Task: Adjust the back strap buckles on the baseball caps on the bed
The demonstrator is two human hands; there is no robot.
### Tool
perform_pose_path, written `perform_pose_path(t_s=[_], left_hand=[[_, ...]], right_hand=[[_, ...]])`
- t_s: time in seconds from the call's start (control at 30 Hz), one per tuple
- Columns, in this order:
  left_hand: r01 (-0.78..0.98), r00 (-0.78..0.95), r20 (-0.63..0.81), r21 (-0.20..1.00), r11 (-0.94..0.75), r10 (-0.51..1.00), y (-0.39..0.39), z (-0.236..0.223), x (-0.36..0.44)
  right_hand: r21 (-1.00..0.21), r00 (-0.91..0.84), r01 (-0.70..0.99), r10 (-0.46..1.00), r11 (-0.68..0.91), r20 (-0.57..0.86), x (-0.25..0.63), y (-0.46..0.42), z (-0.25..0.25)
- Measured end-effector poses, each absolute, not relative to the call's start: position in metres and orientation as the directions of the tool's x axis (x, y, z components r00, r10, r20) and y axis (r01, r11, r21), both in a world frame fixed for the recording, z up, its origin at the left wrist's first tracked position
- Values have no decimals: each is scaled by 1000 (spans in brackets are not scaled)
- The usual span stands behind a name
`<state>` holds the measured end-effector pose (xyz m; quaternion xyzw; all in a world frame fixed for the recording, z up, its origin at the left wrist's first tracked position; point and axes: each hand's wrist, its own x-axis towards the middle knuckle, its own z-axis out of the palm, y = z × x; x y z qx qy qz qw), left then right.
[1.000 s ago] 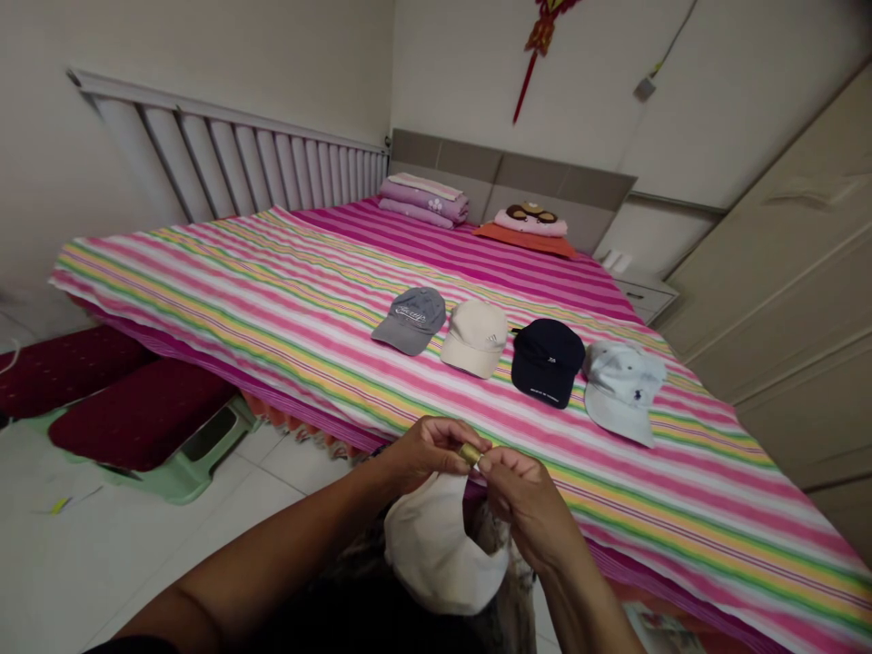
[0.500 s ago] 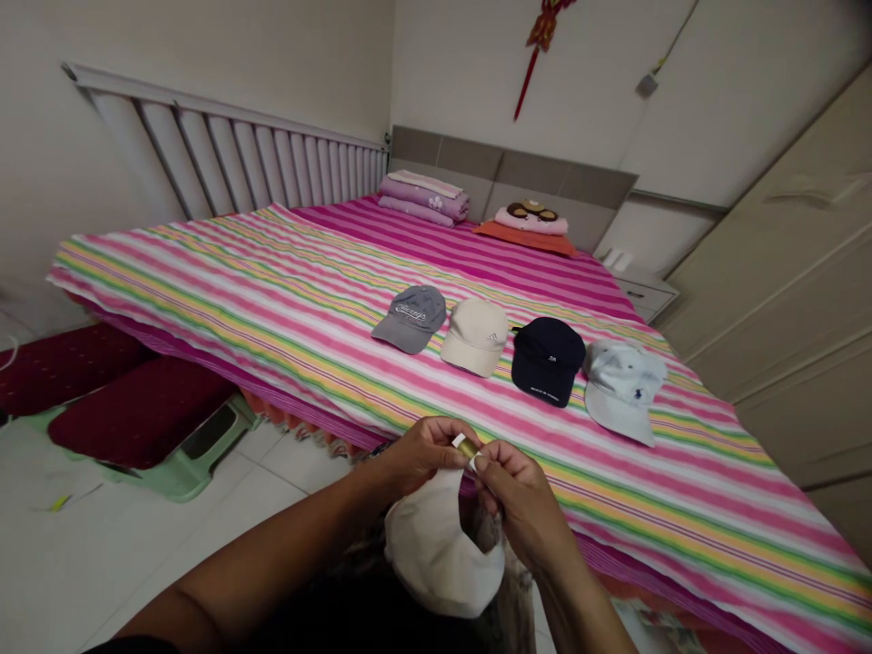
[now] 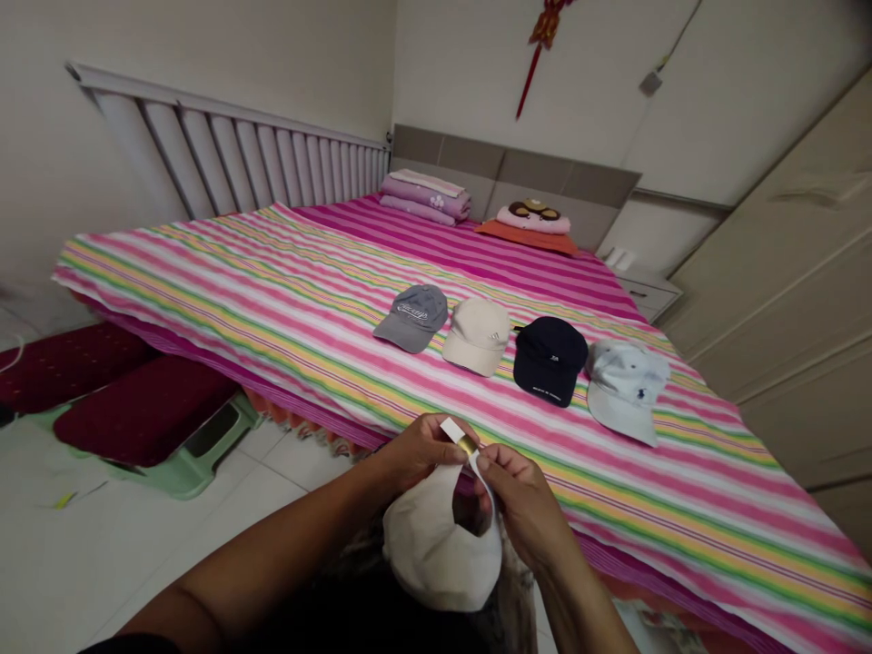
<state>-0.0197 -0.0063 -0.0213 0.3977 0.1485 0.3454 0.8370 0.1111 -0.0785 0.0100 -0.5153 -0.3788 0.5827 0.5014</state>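
Note:
A white baseball cap [image 3: 442, 549] hangs below my hands, with the opening at its back facing up and to the right. My left hand [image 3: 431, 447] pinches the left side of its back strap, by a gold metal buckle [image 3: 467, 445]. My right hand [image 3: 512, 481] grips the strap on the other side of the buckle. A white strap end [image 3: 450, 430] sticks out past the buckle to the upper left. On the bed lie a grey cap [image 3: 412, 318], a beige cap [image 3: 476, 336], a navy cap [image 3: 550, 361] and a pale blue cap [image 3: 627, 391] in a row.
The bed's striped sheet [image 3: 272, 309] spreads in front of me. Folded purple bedding [image 3: 423, 198] and a pink item on an orange cloth [image 3: 528, 238] sit near the headboard. Dark red-topped green stools [image 3: 150, 409] stand at the left, a wardrobe [image 3: 783, 300] at the right.
The white strap end has come out through the gold buckle towards the upper left and shows longer. Both hands stay at the cap's back strap. The caps on the bed have not moved.

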Motion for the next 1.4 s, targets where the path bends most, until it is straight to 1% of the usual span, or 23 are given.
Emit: perform_pose_path(t_s=[0.1,0.17,0.23,0.4,0.63,0.73,0.8,0.9,1.0,1.07,1.27,1.4], left_hand=[[-505,690,13,726,467,724,-4,-21,-22],[-521,669,-2,713,470,744,-3,-20,-23],[-509,659,-12,728,459,752,-4,-19,-23],[-427,702,9,806,411,712,-7,-19,-22],[-391,712,21,842,371,702,-5,-25,-25],[-371,681,-12,856,359,732,-4,-27,-25],[-386,666,-41,836,391,745,-4,-27,-25],[-461,659,-43,765,449,751,-3,-26,-26],[-499,647,-48,728,470,761,-2,-26,-27],[-496,645,-59,727,476,762,-2,-27,-28],[-468,651,-65,750,467,756,-1,-28,-26],[-392,644,-87,816,425,760,3,-24,-27]], right_hand=[[-927,-2,-286,967,-244,-254,113,-79,10],[-919,-14,-293,962,-265,-273,115,-79,8],[-922,-1,-273,959,-274,-284,115,-79,5],[-932,16,-290,972,-219,-234,111,-77,6],[-922,40,-319,968,-221,-246,109,-76,9],[-925,44,-306,967,-224,-249,110,-74,8],[-917,22,-309,962,-252,-271,112,-72,7],[-904,-70,-295,950,-310,-303,115,-71,6],[-903,-146,-285,945,-322,-291,119,-70,3],[-902,-154,-302,949,-309,-274,119,-70,0],[-901,-118,-329,959,-282,-257,119,-68,-2],[-907,-96,-299,955,-297,-281,123,-66,0]])
